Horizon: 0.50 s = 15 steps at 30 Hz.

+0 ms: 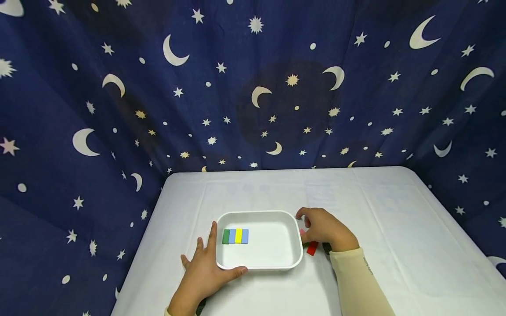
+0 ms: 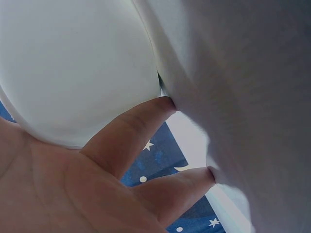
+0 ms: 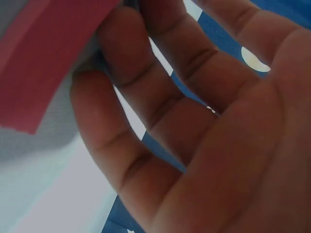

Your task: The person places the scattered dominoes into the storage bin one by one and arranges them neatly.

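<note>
Head view: left hand [image 1: 202,271] and right hand [image 1: 326,226] apart, at opposite ends of a white tray [image 1: 272,245]

On a white table [image 1: 395,219], we see the tray well apart from the far edge, beyond which hangs a dark blue curtain [image 1: 221,39] printed with moons and stars. The left hand spreads its straight fingers, touching the tray's left edge, its thumb at the near edge close to the near-left corner. Inside, near the left edge, we find a row: a green piece [image 1: 226,236], a light blue piece [image 1: 232,236], a yellow piece [image 1: 238,236] and a second light blue piece [image 1: 245,236]. The right hand bends its fingers just beside the tray's right edge, around a partly hidden pink piece [image 1: 302,231]; we cannot tell whether it grips anything. A red piece [image 1: 312,249] lies on the table, below that hand.

From the left wrist, we see two extended fingers [image 2: 129,128] beside the tray's rounded side.

From the right wrist, we see bent fingers with their tips near a reddish block; which piece this is, we cannot tell.
</note>
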### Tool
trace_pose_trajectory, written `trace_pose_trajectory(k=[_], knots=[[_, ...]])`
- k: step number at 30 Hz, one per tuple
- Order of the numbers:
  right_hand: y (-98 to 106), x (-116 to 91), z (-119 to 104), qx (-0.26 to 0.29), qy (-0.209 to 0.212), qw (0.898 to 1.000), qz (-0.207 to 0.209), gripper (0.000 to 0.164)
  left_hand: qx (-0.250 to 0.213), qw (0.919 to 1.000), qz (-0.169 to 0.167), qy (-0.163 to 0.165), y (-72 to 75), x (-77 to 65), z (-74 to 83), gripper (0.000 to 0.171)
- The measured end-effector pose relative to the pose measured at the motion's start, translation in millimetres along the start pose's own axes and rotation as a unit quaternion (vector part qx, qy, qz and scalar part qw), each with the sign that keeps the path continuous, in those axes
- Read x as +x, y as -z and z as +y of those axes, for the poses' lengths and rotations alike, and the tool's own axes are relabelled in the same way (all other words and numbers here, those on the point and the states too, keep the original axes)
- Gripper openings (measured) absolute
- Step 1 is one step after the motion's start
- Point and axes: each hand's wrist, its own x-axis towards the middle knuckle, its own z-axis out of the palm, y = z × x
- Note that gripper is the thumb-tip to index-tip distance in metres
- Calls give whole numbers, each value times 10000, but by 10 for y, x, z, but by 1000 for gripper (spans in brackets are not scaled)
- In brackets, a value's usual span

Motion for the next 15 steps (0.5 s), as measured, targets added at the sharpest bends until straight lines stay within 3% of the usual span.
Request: trace_pose_trajectory(k=[15], knots=[[-16, 3, 6, 314, -26, 9995, 13, 57, 22, 10000, 35, -33, -5, -5, -10, 154]])
